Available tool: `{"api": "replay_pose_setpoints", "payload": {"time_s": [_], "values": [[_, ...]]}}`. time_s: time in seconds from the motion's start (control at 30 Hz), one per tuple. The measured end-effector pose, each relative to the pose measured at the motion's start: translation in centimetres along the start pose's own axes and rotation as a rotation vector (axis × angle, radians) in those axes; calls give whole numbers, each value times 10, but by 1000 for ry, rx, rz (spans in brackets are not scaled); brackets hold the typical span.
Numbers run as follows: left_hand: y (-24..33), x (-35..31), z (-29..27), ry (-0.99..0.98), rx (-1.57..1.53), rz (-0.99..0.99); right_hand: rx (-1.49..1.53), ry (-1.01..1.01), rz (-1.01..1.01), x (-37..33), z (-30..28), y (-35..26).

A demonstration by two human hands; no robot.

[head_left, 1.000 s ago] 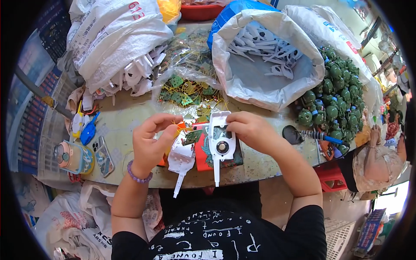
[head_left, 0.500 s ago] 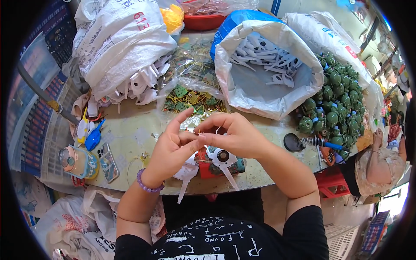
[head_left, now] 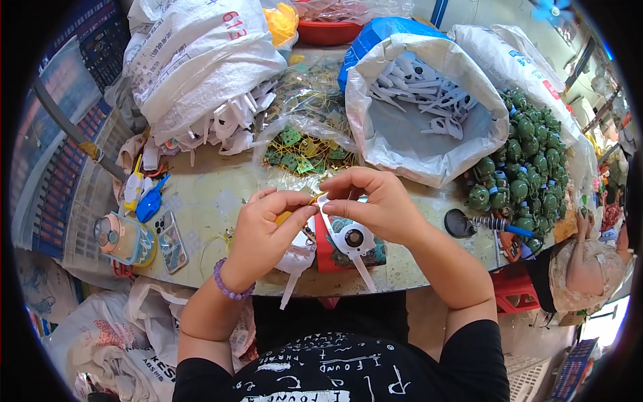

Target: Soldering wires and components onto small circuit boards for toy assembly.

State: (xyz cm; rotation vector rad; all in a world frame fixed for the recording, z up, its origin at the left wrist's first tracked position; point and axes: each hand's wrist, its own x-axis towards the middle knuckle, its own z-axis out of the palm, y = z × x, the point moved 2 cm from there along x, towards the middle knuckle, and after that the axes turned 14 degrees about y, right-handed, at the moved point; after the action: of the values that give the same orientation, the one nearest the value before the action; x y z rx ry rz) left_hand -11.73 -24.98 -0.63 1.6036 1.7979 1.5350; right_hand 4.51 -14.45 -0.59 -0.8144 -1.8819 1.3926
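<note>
My left hand is closed in a pinch, with a thin yellow wire at its fingertips. Opposite it, my right hand has thumb and fingers closed at the curved upper end of a white plastic shell, which carries a round black part. Another white shell piece with a narrow tail hangs beneath my left hand; small parts inside it are mostly covered by the fingers. Behind the shells sits a red block at the table's near edge, partly hidden.
Ahead lies clear plastic holding green circuit boards with yellow wires. An open white sack of white parts stands right of it, another sack left. Green figure-like parts pile far right. A bottle and phone stand left.
My hands have drawn slightly apart at the fingertips, and the yellow wire now shows between them. My raised left fingers have curled in. More of the right white shell is visible.
</note>
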Motion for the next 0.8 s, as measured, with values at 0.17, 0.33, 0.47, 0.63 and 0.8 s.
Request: {"api": "replay_pose_setpoints", "payload": {"time_s": [0.17,0.33,0.47,0.63,0.8], "values": [[-1,-1,-1,-90,12,5,-193,38,-528,1,2,-9],[-2,-3,-3,-56,44,89,-182,10,-421,0,4,-5],[-3,-3,-4,-38,63,103,-102,27,-315,-3,6,-3],[-9,-3,-4,-49,-46,-16,-179,-3,-511,-7,3,-7],[-15,-10,-3,-56,82,119,-529,95,-572,-37,-3,11]]}}
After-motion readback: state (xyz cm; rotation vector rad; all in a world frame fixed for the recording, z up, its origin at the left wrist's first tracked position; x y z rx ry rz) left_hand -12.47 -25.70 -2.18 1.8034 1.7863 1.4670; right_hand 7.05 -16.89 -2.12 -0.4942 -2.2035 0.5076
